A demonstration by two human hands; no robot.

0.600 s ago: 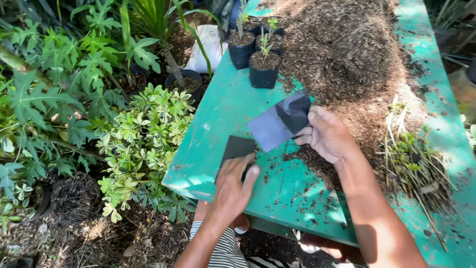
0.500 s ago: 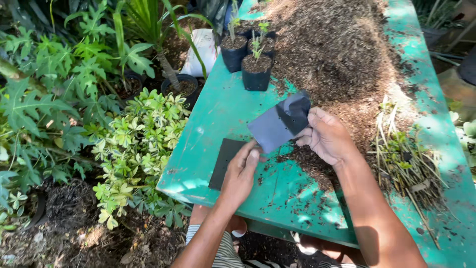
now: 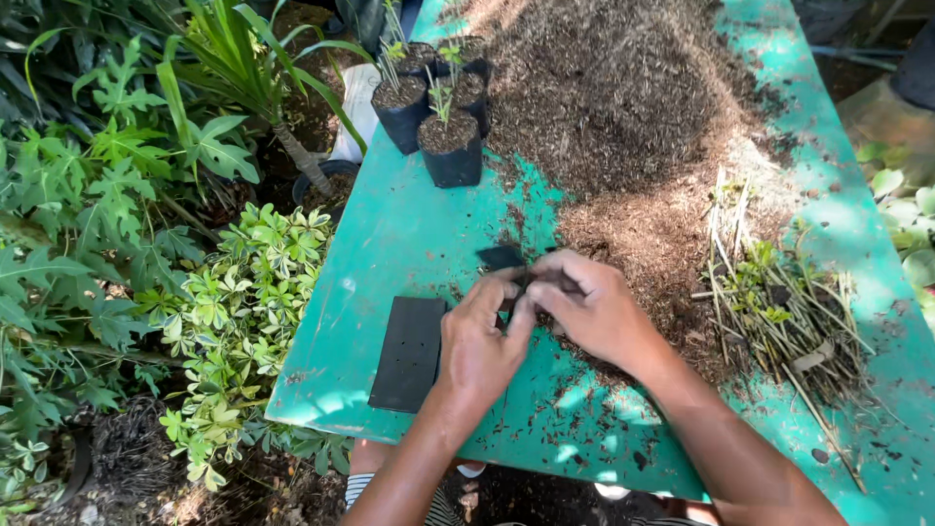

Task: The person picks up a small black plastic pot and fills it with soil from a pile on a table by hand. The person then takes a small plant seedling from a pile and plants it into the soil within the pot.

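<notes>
On the green table (image 3: 390, 244) a soil heap (image 3: 623, 107) waits beside 4 filled pots (image 3: 451, 146) and a seedling pile (image 3: 779, 302), while left hand (image 3: 479, 343) and right hand (image 3: 594, 310) pinch 1 empty black bag (image 3: 504, 259), flat stack (image 3: 409, 353) unused.

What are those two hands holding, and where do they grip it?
Both hands, left hand and right hand, pinch a black plastic nursery bag at its near edge.

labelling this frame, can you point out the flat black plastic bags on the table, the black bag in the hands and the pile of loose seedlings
flat black plastic bags (image 3: 409, 353), head view, middle of the top bag
black plastic bag in both hands (image 3: 500, 257), head view, exposed upper corner
pile of loose green seedlings (image 3: 779, 297), head view, leafy middle
</notes>
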